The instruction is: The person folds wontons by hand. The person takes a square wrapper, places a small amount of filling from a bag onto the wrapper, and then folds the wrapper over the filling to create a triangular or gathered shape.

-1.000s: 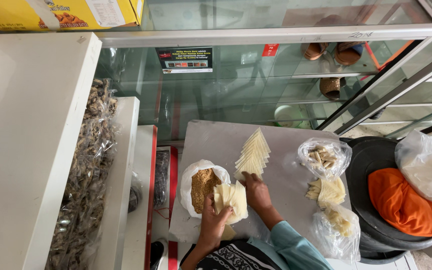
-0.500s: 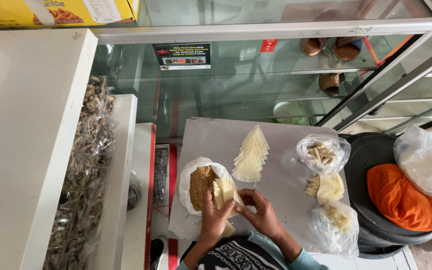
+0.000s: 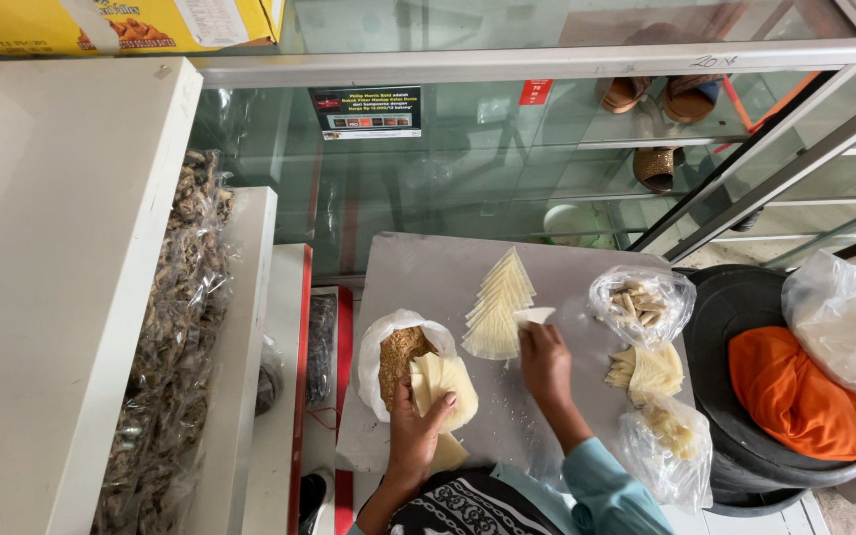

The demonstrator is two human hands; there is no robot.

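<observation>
Down on the grey bench [image 3: 418, 272] you've got both hands busy with thin pale yellow wrapper sheets: your left hand [image 3: 416, 428] sits at the near edge, grip closed around a small stack of wrappers [image 3: 445, 386], thumb pressed on top, right beside the open bag of brown filling [image 3: 400, 355] that it's basically touching. Your right hand [image 3: 545, 359] is further out and a bit to the right, fingers pinched together on a single wrapper [image 3: 533, 316] held just off the near right corner of the fanned row of wrappers [image 3: 499, 302]. That fan is the bit that matters: its long axis runs away from you, leaning slightly right, from the wide overlapped end near your right hand up to a point at the far end, so it lies just ahead and left of that hand, way closer to it than to the left, which is well apart with the filling bag between. Off to the right sit a clear bag of small rolled pieces [image 3: 641, 305], a loose pile of wrappers [image 3: 651, 371] and another bag [image 3: 671, 436], all next to a black tub [image 3: 745, 317] with orange cloth [image 3: 795, 391]
</observation>
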